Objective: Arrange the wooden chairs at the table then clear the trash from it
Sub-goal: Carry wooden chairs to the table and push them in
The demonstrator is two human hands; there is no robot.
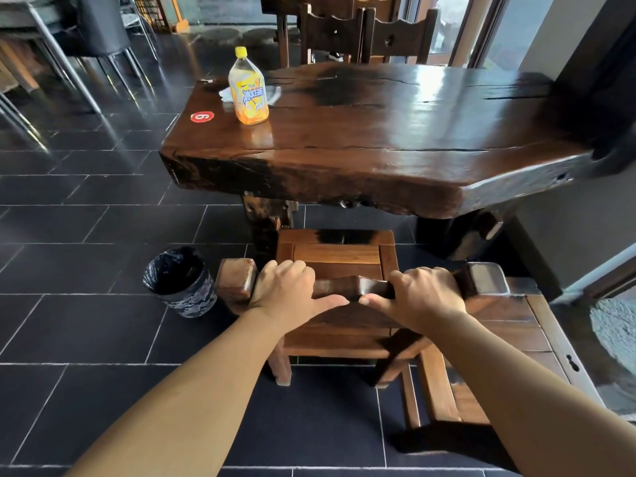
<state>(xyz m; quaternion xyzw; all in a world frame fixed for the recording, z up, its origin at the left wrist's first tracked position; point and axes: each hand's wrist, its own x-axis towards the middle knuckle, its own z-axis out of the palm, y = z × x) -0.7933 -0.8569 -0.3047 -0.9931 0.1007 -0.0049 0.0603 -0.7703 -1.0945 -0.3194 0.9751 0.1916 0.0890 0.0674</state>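
Both hands grip the top rail of a wooden chair (339,259), left hand (290,292) and right hand (421,294) with fingers curled over it, thumbs nearly meeting; its seat front sits just under the slab table (395,132) (yellow drink bottle (247,89) and crumpled paper (229,92) at the far left); a lined bin (180,282) stands left of the chair

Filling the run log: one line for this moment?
step: chair arranging | left hand, right hand: gripping chair | bottle: upright on table | bin: floor

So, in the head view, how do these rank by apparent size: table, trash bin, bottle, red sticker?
1. table
2. trash bin, looks slightly bigger than the bottle but sits nearer the camera, so unsure
3. bottle
4. red sticker
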